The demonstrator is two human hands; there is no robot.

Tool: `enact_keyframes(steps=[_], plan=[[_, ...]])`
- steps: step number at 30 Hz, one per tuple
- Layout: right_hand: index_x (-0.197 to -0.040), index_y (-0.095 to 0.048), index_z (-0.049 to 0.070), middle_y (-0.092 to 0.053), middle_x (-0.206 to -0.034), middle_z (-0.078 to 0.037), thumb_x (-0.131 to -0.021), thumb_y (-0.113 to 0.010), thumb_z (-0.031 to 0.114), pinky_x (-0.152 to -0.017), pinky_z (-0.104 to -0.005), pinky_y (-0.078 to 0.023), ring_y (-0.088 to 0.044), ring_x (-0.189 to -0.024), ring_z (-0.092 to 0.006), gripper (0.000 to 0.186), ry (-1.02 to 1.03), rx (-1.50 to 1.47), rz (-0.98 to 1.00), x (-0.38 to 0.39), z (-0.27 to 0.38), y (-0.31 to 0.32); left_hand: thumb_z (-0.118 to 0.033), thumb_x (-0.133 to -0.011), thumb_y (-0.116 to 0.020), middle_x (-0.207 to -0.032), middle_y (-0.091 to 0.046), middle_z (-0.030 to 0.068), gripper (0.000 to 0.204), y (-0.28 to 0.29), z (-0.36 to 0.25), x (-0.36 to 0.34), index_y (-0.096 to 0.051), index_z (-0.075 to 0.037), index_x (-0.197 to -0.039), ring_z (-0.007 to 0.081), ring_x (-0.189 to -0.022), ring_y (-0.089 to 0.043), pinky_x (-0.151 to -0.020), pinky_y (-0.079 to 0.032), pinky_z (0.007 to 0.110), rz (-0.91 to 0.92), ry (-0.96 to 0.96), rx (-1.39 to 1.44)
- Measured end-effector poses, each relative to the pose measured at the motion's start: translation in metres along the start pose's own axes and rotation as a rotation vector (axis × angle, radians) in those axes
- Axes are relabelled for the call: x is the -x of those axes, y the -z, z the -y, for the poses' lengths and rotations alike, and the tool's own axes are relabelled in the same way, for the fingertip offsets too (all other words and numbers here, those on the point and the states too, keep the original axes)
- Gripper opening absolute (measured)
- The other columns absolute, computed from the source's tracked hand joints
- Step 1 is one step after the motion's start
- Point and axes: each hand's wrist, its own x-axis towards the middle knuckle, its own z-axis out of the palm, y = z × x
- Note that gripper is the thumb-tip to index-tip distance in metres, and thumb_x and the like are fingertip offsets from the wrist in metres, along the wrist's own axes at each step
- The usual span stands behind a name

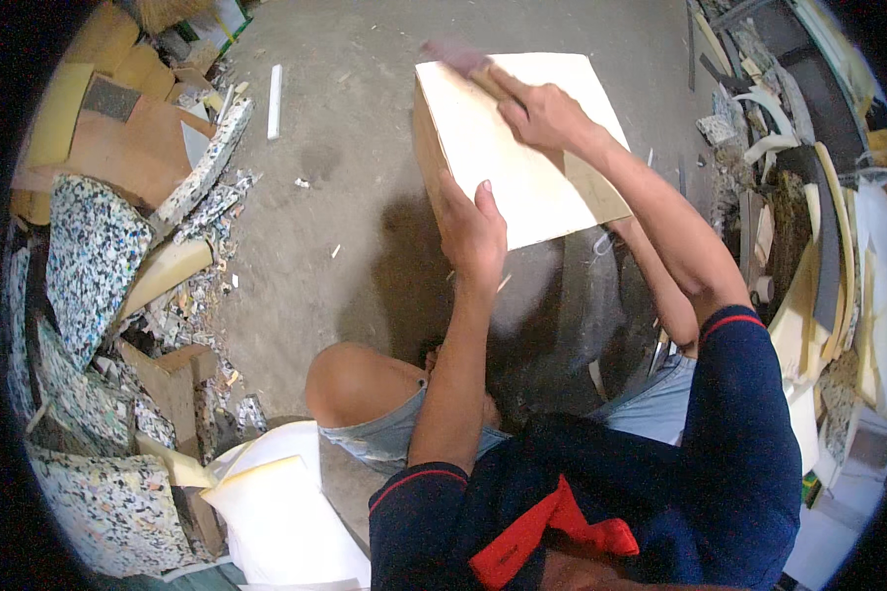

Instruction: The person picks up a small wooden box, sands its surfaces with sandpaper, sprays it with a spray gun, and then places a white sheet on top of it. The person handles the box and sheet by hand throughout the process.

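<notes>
Item under work: a pale, box-shaped piece (534, 163), at one o'clock from the middle of the view, raised over the concrete floor (306, 231) ahead of the seated person. Its broad upper face is cream-coloured and its side at nine o'clock is tan; I cannot tell whether it is hollow or holds anything.

Left hand (475, 234): set at the piece's seven o'clock edge. Its grip is part-open, thumb lying over the upper face and fingers along the tan side, holding the piece between them.

Right hand (552, 116): above the upper face, its grip curled closed around a brush-like tool (471, 69); the forefinger is extended along it. The tool's reddish-dark end, blurred, reaches the piece's eleven o'clock corner.

Surroundings: at eleven o'clock a white strip (275, 102) lies on the floor. From seven to ten o'clock I note heaped offcuts, among them a speckled foam slab (94, 261) at nine. A second heap of scraps (823, 246) stands at three o'clock.
</notes>
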Motion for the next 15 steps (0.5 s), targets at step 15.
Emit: enact_keyframes(steps=[15], plan=[[-0.087, -0.074, -0.001, -0.07, -0.079, -0.022, -0.079, -0.059, 0.016, -0.067, -0.0436, -0.058, -0.071, -0.075, -0.035, 0.024, -0.161, 0.227, 0.098, 0.001, -0.049, 0.013, -0.027, -0.098, -0.051, -0.133, -0.049, 0.0328, 0.061, -0.005, 0.005, -0.003, -0.028, 0.007, -0.143, 0.0466, -0.12, -0.051, -0.101, -0.04, 0.048, -0.112, -0.147, -0.008]])
